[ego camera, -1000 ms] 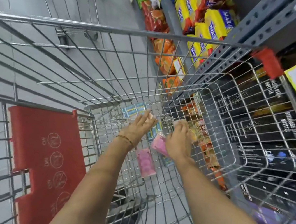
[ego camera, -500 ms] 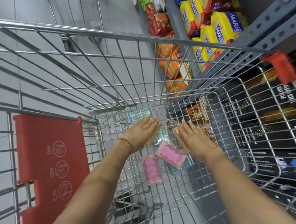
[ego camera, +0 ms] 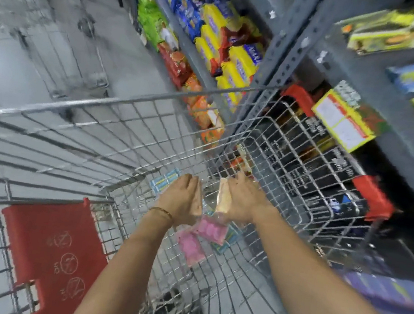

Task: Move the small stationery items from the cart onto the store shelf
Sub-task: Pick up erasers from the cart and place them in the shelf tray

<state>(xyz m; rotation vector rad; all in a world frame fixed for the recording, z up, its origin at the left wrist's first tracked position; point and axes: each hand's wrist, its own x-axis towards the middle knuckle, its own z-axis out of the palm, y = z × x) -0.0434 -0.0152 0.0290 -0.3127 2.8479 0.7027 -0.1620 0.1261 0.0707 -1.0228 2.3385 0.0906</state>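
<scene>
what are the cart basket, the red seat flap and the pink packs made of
Cart basket: metal wire, silvery and shiny, a welded grid.
Red seat flap: looks like moulded plastic, matt red, printed with white symbols.
Pink packs: probably clear plastic film over pink contents, with a glossy edge; blur leaves it uncertain.

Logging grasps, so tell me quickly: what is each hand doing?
Left hand: grip state cannot be told.
Right hand: holding a flat pale peach packet.

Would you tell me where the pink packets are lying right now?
In the head view, the pink packets lie on the cart floor, just below and between the left hand and right hand.
</scene>
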